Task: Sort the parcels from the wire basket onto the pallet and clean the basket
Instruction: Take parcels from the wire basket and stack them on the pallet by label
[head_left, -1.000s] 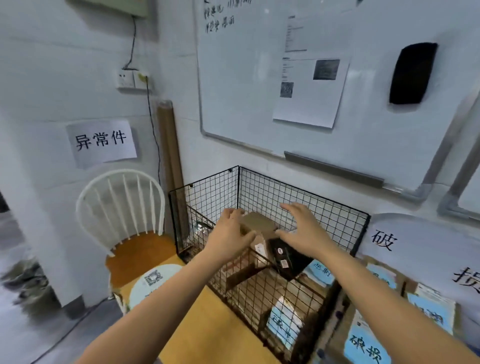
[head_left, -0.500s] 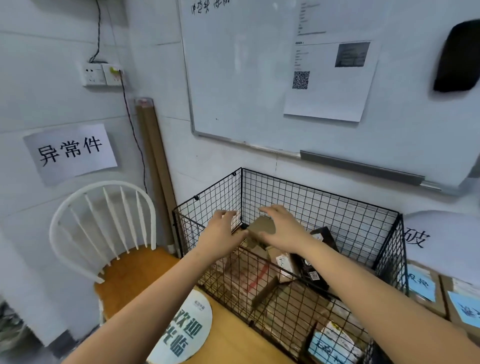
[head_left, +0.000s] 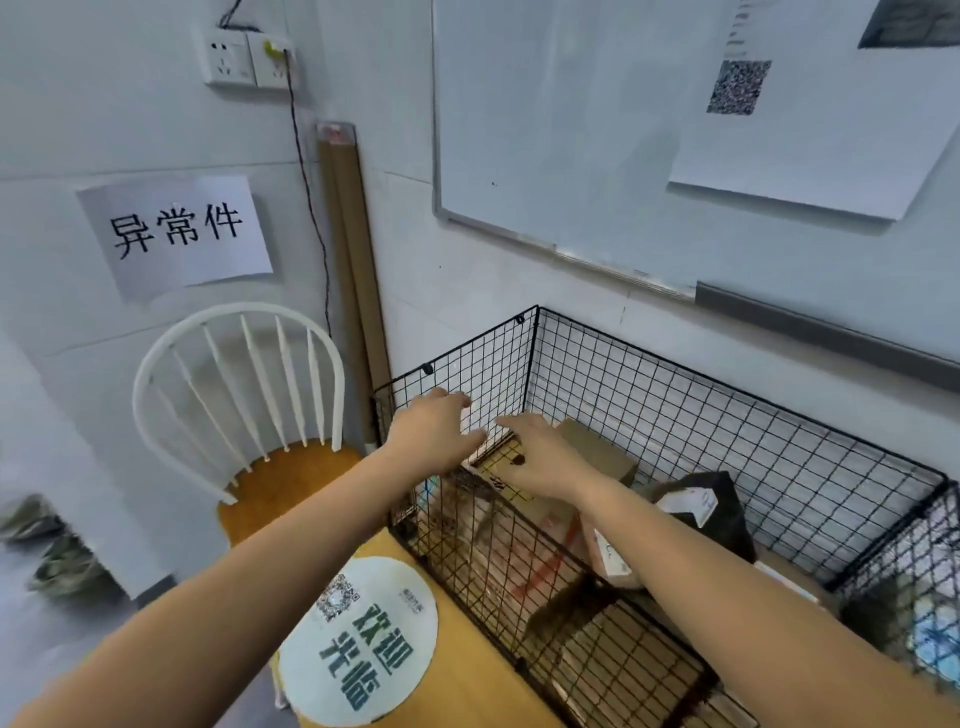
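Wire basket (head_left: 675, 405) | left hand (head_left: 436, 431) fingers (head_left: 457, 402) spread, empty | right hand (head_left: 545, 462) fingers (head_left: 511, 423) straight above brown parcel (head_left: 597, 452)

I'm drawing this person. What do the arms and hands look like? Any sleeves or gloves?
The left arm and right arm are bare, no sleeves in view. The left hand and right hand wear no gloves; no watch, ring or bracelet shows.

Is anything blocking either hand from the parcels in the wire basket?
Nothing visible. The wire basket is open-topped, and both forearms cross above its front mesh. The right hand is over the brown box, the left hand near the back-left corner. The pallet is not in view.
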